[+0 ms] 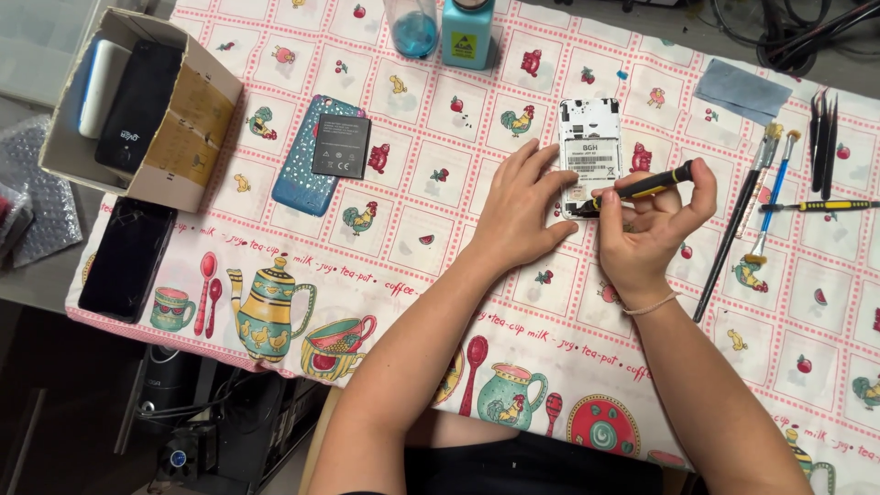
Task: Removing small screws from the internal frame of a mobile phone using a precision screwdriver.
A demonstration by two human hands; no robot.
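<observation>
My right hand (651, 225) is clamped on a black and yellow screwdriver (642, 190), thumb and fingers pinching its shaft, and the tip sits at the lower edge of an opened white phone (589, 137) that lies back-up on the worktop (440, 266). My left hand (522, 206) lies flat with fingers spread apart, holding nothing, its fingertips pressing the phone's left side. The worktop is covered by a cloth printed with roosters, fruit and teapots. To my left a blue phone cover (307, 170) lies with a black battery (341, 147) on top of it, and further left a cardboard box (188, 147) holds more phones. A black phone (128, 258) lies near the cloth's left edge. Brushes and tweezers (820, 137) rest on my right.
</observation>
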